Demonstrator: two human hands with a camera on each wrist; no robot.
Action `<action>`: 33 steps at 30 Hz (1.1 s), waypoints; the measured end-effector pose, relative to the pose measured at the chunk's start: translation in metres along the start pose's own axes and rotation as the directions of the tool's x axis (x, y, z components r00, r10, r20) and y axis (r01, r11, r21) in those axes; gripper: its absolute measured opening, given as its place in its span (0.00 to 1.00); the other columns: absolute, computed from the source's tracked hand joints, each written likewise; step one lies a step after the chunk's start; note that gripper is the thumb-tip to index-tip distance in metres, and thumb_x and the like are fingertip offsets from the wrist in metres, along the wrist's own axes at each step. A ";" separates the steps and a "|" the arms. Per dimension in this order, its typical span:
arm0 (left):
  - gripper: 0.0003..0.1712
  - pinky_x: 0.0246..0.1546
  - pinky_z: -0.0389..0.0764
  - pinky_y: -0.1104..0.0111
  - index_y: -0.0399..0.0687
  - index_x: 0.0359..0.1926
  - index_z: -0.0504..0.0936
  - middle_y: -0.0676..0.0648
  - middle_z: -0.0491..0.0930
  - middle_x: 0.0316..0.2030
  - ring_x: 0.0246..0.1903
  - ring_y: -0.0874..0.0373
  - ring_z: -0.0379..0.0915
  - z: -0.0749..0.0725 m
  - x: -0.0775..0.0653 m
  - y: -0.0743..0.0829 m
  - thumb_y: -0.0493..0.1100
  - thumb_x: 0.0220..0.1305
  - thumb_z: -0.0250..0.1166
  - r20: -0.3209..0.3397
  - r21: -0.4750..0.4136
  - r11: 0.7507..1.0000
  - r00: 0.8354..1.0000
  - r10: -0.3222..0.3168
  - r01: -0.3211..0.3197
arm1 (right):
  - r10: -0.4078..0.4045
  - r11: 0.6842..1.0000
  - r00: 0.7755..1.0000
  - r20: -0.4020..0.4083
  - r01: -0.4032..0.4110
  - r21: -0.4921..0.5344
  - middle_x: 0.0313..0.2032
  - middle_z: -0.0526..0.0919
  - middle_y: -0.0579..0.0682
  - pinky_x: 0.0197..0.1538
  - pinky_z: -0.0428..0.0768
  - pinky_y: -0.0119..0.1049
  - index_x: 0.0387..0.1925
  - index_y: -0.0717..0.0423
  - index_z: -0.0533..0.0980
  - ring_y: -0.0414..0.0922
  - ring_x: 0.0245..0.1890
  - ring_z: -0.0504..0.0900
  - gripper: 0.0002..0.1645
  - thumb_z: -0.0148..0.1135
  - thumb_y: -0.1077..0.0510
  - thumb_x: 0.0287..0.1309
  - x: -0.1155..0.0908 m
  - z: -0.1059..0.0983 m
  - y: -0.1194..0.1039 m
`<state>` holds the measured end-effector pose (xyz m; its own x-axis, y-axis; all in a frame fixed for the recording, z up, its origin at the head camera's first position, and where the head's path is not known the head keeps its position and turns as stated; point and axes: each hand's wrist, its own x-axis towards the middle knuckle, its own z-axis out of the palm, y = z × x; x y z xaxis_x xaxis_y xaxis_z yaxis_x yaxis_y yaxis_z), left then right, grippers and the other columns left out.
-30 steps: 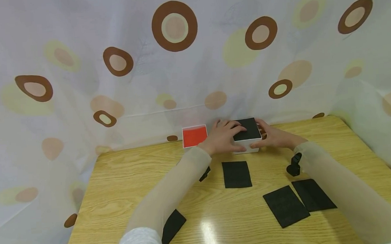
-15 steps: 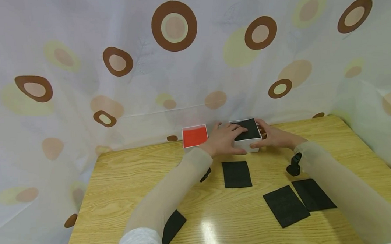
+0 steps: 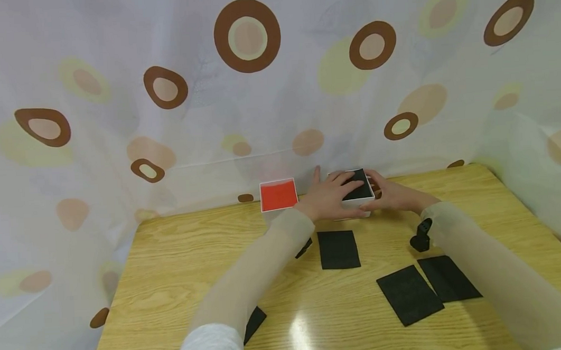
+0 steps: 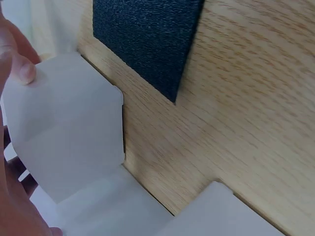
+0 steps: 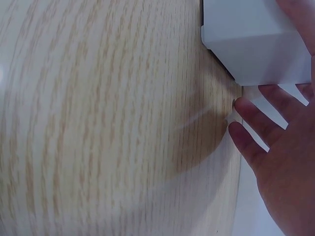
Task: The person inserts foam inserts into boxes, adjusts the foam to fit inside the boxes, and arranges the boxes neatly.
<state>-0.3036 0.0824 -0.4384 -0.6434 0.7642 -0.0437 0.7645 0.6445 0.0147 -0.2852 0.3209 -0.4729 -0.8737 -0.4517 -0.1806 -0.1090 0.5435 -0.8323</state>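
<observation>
at the left, a half-hidden black sheet (image 3: 255, 323) shows beyond the left forearm on the table (image 3: 171, 265). by the table's back edge stands a white box (image 3: 269, 215) with a red panel (image 3: 279, 196) inside. right of it, the left hand (image 3: 330, 198) lies spread, fingers straight, on the black panel (image 3: 359, 191) in a second white box (image 4: 74, 123), also near the back edge; the right hand (image 3: 397, 196) grips that box's right side, thumb in front. pressing flat and evenly toward each corner, while the right hand steadies the wall without squeezing it inward, should seat the panel best. a spare black square (image 3: 339, 249) lies in front, and two loose black pieces (image 3: 410, 295) nearer the right edge.
</observation>
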 end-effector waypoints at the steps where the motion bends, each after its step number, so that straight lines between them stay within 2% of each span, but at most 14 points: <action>1: 0.50 0.76 0.37 0.35 0.72 0.81 0.59 0.57 0.53 0.81 0.79 0.57 0.46 0.000 0.001 0.001 0.84 0.64 0.50 0.003 0.014 1.000 1.000 -0.004 0.004 | -0.011 1.000 1.000 -0.001 0.011 -0.002 0.71 0.60 0.68 0.62 0.74 0.58 0.82 0.54 0.36 0.63 0.64 0.71 0.60 0.69 0.54 0.68 0.000 0.000 0.000; 7: 0.48 0.75 0.41 0.34 0.71 0.78 0.65 0.57 0.61 0.78 0.77 0.55 0.51 0.001 0.006 0.008 0.85 0.65 0.46 -0.009 0.136 0.991 1.000 0.002 -0.001 | -0.021 1.000 1.000 -0.001 0.021 -0.001 0.72 0.60 0.68 0.61 0.75 0.54 0.82 0.54 0.37 0.62 0.64 0.71 0.58 0.68 0.54 0.70 -0.002 0.001 0.002; 10: 0.47 0.75 0.41 0.34 0.70 0.77 0.66 0.57 0.64 0.76 0.75 0.55 0.54 0.002 0.007 0.010 0.85 0.65 0.45 -0.025 0.158 0.987 1.000 0.006 -0.002 | -0.023 1.000 1.000 0.003 0.023 -0.009 0.72 0.59 0.70 0.60 0.77 0.54 0.82 0.55 0.36 0.65 0.64 0.71 0.58 0.67 0.54 0.71 -0.004 0.001 0.004; 18: 0.51 0.75 0.42 0.36 0.71 0.81 0.59 0.55 0.64 0.75 0.74 0.53 0.55 0.003 0.011 0.012 0.87 0.64 0.40 -0.021 0.182 0.983 0.999 -0.030 0.033 | -0.032 0.999 0.999 0.005 0.032 -0.021 0.72 0.58 0.72 0.63 0.76 0.59 0.83 0.58 0.33 0.69 0.66 0.70 0.58 0.64 0.55 0.73 0.000 0.001 0.003; 28: 0.49 0.75 0.44 0.35 0.73 0.79 0.63 0.54 0.65 0.74 0.74 0.52 0.55 0.004 0.013 0.016 0.87 0.64 0.39 0.025 0.180 0.982 0.998 -0.065 0.059 | -0.028 0.999 1.000 -0.011 0.028 -0.037 0.70 0.61 0.73 0.63 0.74 0.59 0.82 0.60 0.34 0.68 0.66 0.71 0.60 0.67 0.57 0.70 0.001 0.000 0.005; 33: 0.48 0.74 0.45 0.34 0.70 0.75 0.69 0.54 0.67 0.71 0.74 0.53 0.56 0.005 0.012 0.015 0.87 0.64 0.42 0.009 0.158 0.985 0.998 -0.066 0.064 | -0.037 0.999 0.999 0.000 0.037 -0.035 0.70 0.61 0.71 0.61 0.76 0.56 0.82 0.58 0.35 0.66 0.64 0.72 0.59 0.66 0.54 0.71 0.001 0.000 0.005</action>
<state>-0.2995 0.1011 -0.4438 -0.6923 0.7196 -0.0535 0.7183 0.6801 -0.1466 -0.2871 0.3233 -0.4774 -0.8691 -0.4714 -0.1497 -0.1577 0.5511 -0.8194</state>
